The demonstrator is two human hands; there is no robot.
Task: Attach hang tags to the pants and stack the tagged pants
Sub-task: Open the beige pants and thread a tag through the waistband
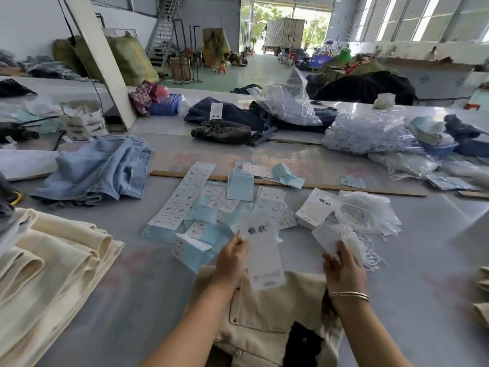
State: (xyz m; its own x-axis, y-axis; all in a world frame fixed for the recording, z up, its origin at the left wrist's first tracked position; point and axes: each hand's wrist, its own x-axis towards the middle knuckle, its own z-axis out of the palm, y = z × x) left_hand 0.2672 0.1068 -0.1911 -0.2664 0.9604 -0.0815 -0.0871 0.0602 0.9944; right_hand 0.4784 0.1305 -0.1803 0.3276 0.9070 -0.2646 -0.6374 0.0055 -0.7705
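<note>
Over on the far left, a stack of cream pants point(53, 260) lies folded on the bench point(423, 260), likely the pile for pants that are done, kept close so it is easy to add to. Next to it, further back, light blue jeans point(98, 170) lie in a loose heap. In the middle, sheets of stickers point(185, 197) and blue papers point(239, 185) are spread flat, likely so each one is easy to see and pick. Near the person, one pair of cream pants point(264, 313) lies right in front, with its waist and buttons close to the body, so it looks like the pair being worked on now. The left hand point(230, 258) holds a long white hang tag point(264, 258) by its left edge, with the fingers point(239, 241) pinching it. The tag is above the top of the pants, its long side pointing away from the person and its black writing at the far end. The right hand point(344, 271) reaches into a bunch of white strings point(362, 250), and its fingers look curled on them, likely to pull one out to tie the tag on. A white box point(315, 210) sits just behind the strings.
</note>
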